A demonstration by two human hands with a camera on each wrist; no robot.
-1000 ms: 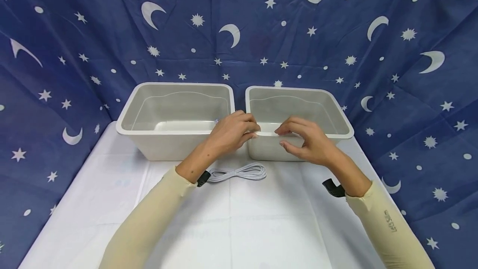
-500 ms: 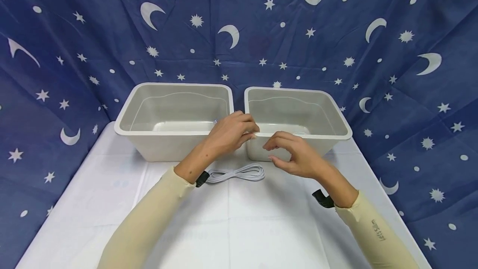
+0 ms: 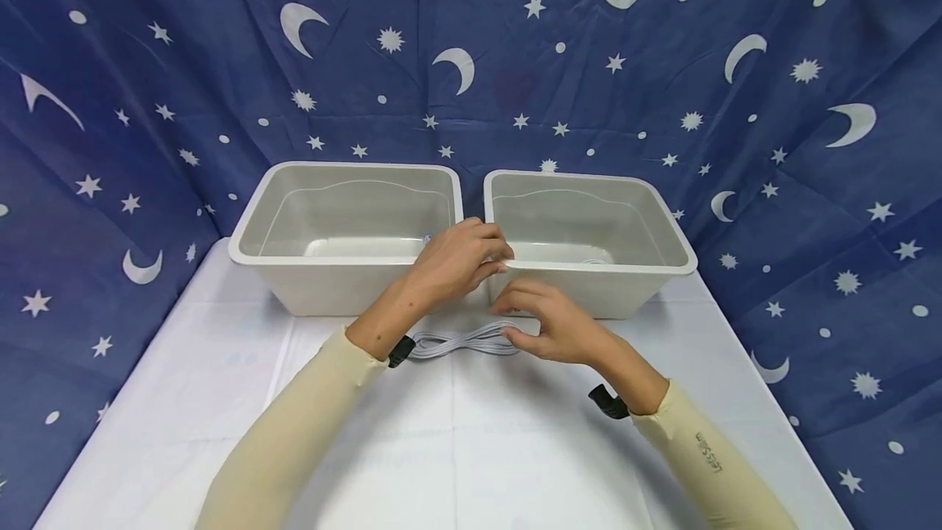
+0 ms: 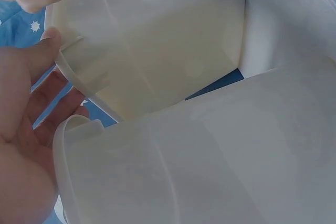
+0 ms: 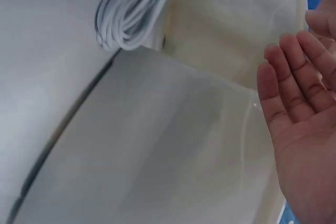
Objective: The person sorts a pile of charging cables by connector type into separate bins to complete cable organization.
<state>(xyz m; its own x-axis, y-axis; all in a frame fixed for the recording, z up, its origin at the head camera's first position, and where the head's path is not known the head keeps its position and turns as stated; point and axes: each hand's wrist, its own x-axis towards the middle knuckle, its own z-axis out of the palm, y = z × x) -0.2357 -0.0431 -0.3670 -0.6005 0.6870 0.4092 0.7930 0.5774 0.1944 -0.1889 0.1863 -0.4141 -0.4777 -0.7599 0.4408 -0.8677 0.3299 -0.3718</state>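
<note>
In the head view my left hand (image 3: 465, 258) pinches the near left corner of the right-hand pale grey plastic bin (image 3: 589, 268). The left wrist view shows its thumb (image 4: 44, 51) against that rim, with the fingers passing behind. A coiled white cable (image 3: 464, 342) lies on the table in front of the gap between the bins. My right hand (image 3: 548, 321) hovers at the right end of this coil, thumb and fingers apart and nothing held between them. From the right wrist, the same cable (image 5: 136, 11) shows beyond the outstretched fingers (image 5: 294, 72).
A matching left-hand bin (image 3: 324, 262) stands beside the first, with a narrow gap between. Inside the right bin a bit of something white (image 3: 593, 261) shows; a small bluish item (image 3: 427, 240) shows in the left one. A white cloth (image 3: 368, 464) covers the table.
My right hand has come out from over the right bin's front rim, moving left and toward me to the cable coil. The left hand has stayed at the bin corner.
</note>
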